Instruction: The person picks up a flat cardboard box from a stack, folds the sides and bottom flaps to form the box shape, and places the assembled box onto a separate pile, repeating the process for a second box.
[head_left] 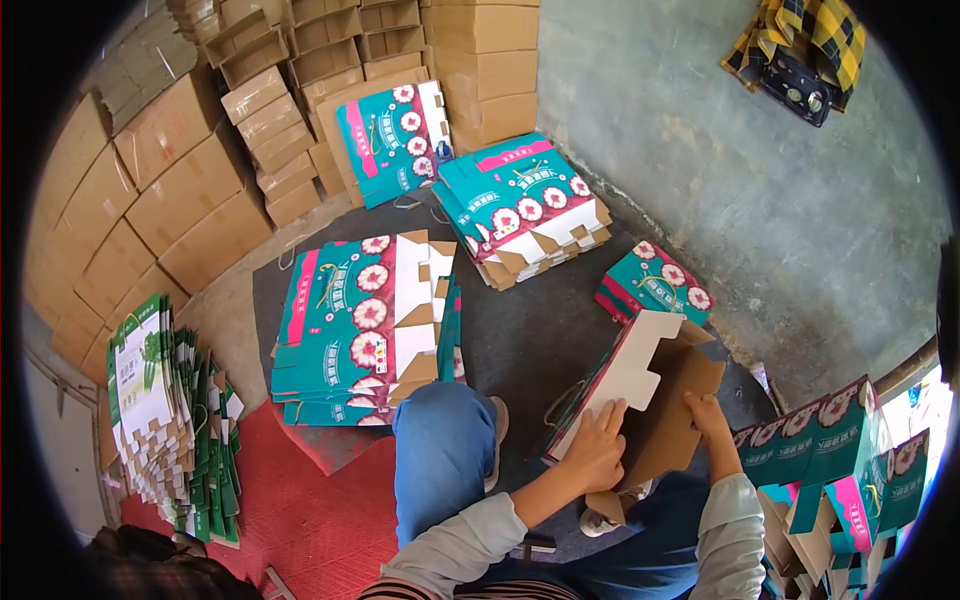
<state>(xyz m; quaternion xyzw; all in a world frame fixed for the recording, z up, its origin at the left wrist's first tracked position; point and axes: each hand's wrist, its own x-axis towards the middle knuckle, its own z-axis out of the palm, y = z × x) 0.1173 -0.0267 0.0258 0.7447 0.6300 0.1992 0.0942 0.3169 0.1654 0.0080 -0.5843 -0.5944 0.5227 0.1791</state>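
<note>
A partly unfolded cardboard gift box (618,372) stands tilted between my knees, its brown inside facing up and right. My left hand (597,448) lies on its white side flap, with fingers stretched out over the board. On the right, my right hand (708,412) is closed on the edge of the brown panel (697,378). The box has a purple-and-teal printed outside and a cord handle at its left. Part of its lower end is hidden by my left hand and forearm. Just behind it sits a closed teal box (655,280) with a pink-white printed pattern.
Flat teal cartons are stacked at the left (330,345) and back (520,195) of the dark round surface (500,335). More teal cartons (840,470) stand at my right. Green-white cartons (150,400) stand by the red mat (310,510). Brown boxes (190,190) line the wall.
</note>
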